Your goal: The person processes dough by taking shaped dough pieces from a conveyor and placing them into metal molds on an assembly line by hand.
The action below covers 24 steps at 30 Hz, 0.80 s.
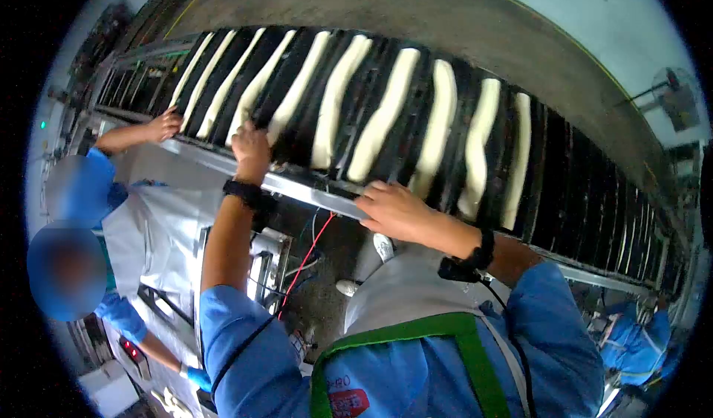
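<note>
Long pale dough strips (pixel 385 115) lie in the dark slots of a black slatted conveyor (pixel 555 173), one strip to a slot. My left hand (pixel 251 149) is at the conveyor's near edge, its fingers at the lower end of one strip; whether they grip it is too small to tell. Farther right, my right hand (pixel 394 208) rests on the metal rail (pixel 316 193), fingers bent over the edge between two strip ends, with nothing visible in it. Both wrists wear black bands.
A co-worker in blue stands at the left, one hand (pixel 165 124) at the conveyor's edge. Another blue sleeve reaches over a metal table (pixel 171 310) with a scale (pixel 134 351). A person in blue (pixel 635 344) is at the lower right. A red cable (pixel 306 263) hangs below.
</note>
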{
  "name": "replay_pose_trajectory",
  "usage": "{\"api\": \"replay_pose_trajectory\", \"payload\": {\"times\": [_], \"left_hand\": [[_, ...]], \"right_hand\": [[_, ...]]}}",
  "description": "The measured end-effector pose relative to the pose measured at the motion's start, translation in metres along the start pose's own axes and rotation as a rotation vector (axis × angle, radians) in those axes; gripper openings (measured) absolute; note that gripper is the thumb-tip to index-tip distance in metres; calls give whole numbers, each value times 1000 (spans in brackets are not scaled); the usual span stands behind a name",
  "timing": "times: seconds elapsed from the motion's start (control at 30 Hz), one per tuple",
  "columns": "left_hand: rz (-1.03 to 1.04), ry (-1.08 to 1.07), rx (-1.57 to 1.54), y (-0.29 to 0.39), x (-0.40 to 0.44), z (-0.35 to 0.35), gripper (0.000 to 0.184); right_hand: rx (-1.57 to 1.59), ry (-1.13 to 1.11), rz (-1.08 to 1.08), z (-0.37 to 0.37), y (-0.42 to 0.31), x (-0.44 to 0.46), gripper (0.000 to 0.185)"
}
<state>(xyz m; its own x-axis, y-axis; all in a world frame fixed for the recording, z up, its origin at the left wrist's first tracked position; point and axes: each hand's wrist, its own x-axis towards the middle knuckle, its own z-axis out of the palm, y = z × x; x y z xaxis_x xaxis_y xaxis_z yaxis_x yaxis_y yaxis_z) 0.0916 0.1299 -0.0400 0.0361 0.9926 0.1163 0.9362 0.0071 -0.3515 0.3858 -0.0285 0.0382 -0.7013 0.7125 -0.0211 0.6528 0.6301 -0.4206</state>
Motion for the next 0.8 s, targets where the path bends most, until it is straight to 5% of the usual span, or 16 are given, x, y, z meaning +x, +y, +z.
{"api": "replay_pose_trajectory", "payload": {"times": [0.07, 0.1, 0.17, 0.27, 0.33, 0.37, 0.4, 0.43, 0.47, 0.5, 0.53, 0.57, 0.6, 0.8], "left_hand": [[99, -219, 248, 5, 18, -35, 19], [79, -279, 144, 1, 19, -60, 18], [65, -23, -87, -26, 29, -17, 14], [-213, -139, -494, -42, 29, -33, 33], [31, -23, -400, -85, 48, 36, 36], [-144, -293, -276, -80, 67, 29, 37], [124, -195, -295, -105, 69, 50, 35], [169, -177, -204, -125, 92, 101, 29], [240, -229, -389, -132, 85, 74, 24], [414, -176, -132, -129, 83, 58, 28], [86, -267, -370, -107, 64, 13, 34], [210, -66, -400, -128, 59, 38, 38], [108, 0, -429, -125, 55, 44, 38], [238, -2, -996, -127, -25, 58, 27]], "right_hand": [[0, 24, 51, -7, 9, -21, 26], [19, 29, 74, -9, 10, -30, 26], [-14, 97, 135, -13, 14, -47, 28], [0, 83, 246, -14, 24, -63, 28], [11, 114, 276, -14, 30, -71, 29], [1, 88, 294, -17, 31, -75, 29], [-2, 183, 315, -12, 39, -77, 31], [-7, 277, 335, -8, 46, -78, 32], [-34, 344, 409, -13, 49, -81, 36], [-124, 454, 489, -9, 58, -90, 43], [-180, 480, 615, -9, 67, -98, 47], [-236, 506, 741, -9, 76, -105, 50], [-275, 508, 845, -8, 85, -113, 53], [-487, 625, 1417, -9, 143, -195, 63]]}}
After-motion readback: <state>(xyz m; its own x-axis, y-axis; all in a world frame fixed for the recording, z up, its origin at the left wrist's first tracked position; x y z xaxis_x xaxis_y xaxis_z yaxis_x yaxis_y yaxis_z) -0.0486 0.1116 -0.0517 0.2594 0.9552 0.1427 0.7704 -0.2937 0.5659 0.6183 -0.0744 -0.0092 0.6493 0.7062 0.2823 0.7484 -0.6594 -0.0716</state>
